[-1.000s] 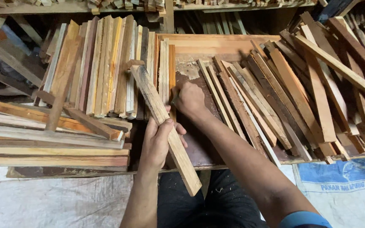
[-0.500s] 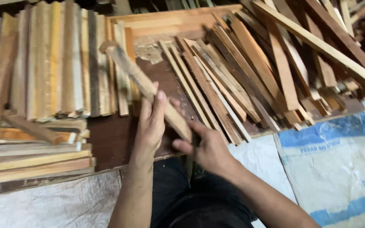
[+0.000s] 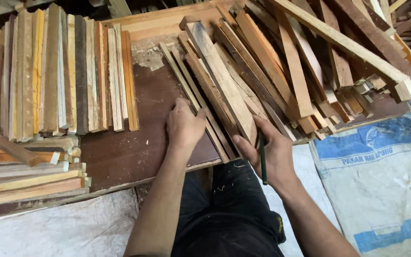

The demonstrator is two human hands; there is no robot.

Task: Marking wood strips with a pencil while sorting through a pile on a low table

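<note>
My left hand [image 3: 184,124] rests knuckles up on the near ends of two thin slats [image 3: 181,76] that lie on the brown board [image 3: 134,147]; it grips nothing. My right hand [image 3: 268,151] holds a green pencil [image 3: 263,159] between its fingers. Its thumb and fingertips touch the near end of a long pale wooden strip [image 3: 220,71]. That strip lies slanted on the left side of the big heap of strips [image 3: 310,62], just right of the thin slats.
A neat row of upright strips [image 3: 63,71] covers the board's left part, with a flat stack [image 3: 24,178] below it. A wooden frame [image 3: 167,21] stands behind. A white-and-blue sack [image 3: 381,166] lies at the right, my dark trousers [image 3: 224,214] below.
The pale strip left my left hand and now lies on the right heap. My left hand dropped onto the thin slats. My right hand moved to the strip's near end, pencil in it.
</note>
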